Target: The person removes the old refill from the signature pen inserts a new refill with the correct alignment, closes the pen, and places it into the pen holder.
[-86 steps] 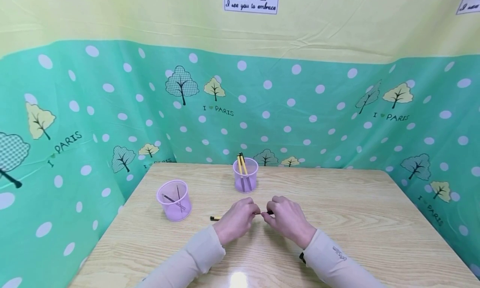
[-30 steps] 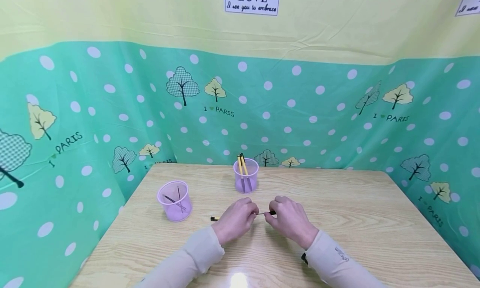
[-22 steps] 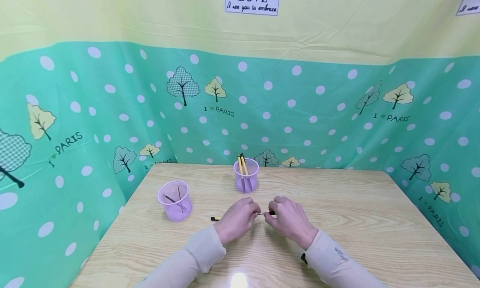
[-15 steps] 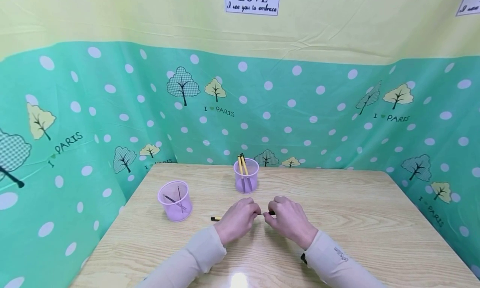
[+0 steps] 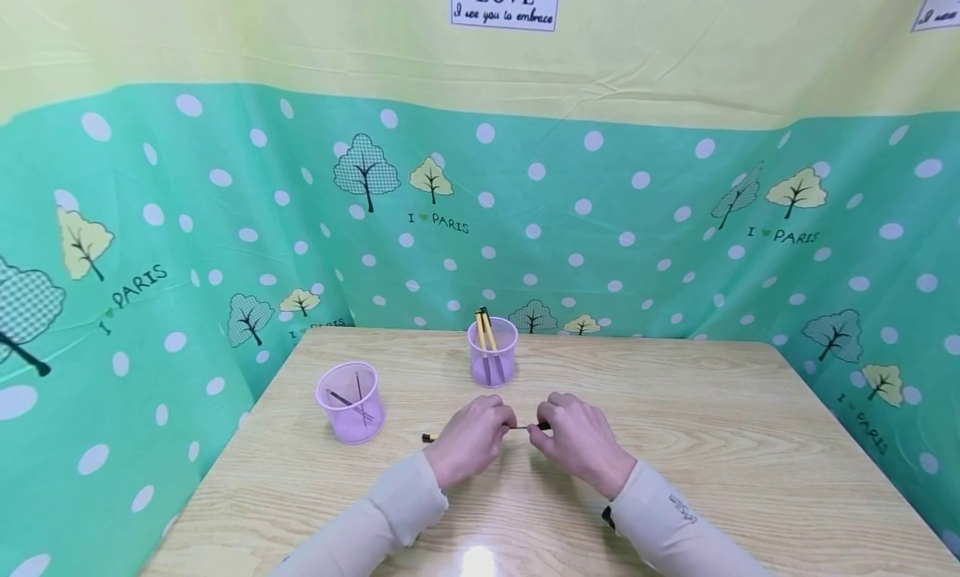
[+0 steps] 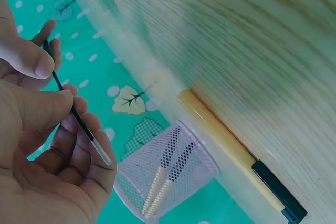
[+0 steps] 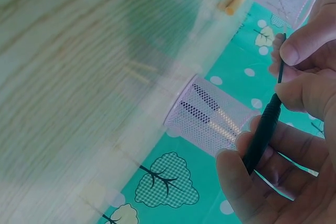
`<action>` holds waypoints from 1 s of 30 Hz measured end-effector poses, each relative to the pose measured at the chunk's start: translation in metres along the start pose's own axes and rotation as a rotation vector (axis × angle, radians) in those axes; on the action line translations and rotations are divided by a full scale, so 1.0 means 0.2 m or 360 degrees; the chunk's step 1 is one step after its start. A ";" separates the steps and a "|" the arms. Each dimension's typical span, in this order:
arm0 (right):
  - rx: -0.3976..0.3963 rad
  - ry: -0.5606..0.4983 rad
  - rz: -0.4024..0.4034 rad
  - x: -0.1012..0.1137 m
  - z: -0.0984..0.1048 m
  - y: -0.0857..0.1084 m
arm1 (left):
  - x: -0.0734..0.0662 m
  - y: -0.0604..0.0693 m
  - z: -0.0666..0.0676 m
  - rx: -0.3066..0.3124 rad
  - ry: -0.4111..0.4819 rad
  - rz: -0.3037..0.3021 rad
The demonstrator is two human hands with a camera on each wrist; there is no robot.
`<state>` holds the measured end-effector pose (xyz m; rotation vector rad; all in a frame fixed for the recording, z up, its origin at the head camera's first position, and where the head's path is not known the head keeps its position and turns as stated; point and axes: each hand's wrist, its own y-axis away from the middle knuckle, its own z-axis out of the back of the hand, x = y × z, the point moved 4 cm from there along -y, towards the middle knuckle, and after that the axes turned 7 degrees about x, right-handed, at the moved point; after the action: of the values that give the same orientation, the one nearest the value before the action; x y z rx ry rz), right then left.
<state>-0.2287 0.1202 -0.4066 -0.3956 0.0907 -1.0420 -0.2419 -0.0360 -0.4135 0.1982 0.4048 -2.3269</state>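
My left hand pinches a thin dark pen refill between thumb and fingers; its pale end lies over the curled fingers. Just right of it, my right hand holds a black ribbed pen grip section, from which the refill sticks out towards the left hand. A short stretch of refill shows between the two hands in the head view. On the table beside the left hand lies a yellow pen barrel with a black clip end, mostly hidden by that hand in the head view.
A purple mesh pen cup with two yellow-and-black pens stands behind the hands. Another purple mesh cup, at the left, contains thin dark sticks that look like refills. The wooden table ends at a green dotted curtain.
The hands are slightly farther apart than 2.9 seconds ago. Over the last half second the left hand shifted a little left along the refill or with it; the right hand stays put.
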 end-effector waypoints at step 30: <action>0.0001 -0.0003 -0.0015 -0.03 0.02 0.00 | 0.08 0.04 0.02 0.0039 0.0023 0.0066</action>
<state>-0.2297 0.1258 -0.4042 -0.3964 0.0870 -1.0508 -0.2481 -0.0523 -0.4163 0.2330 0.3760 -2.2915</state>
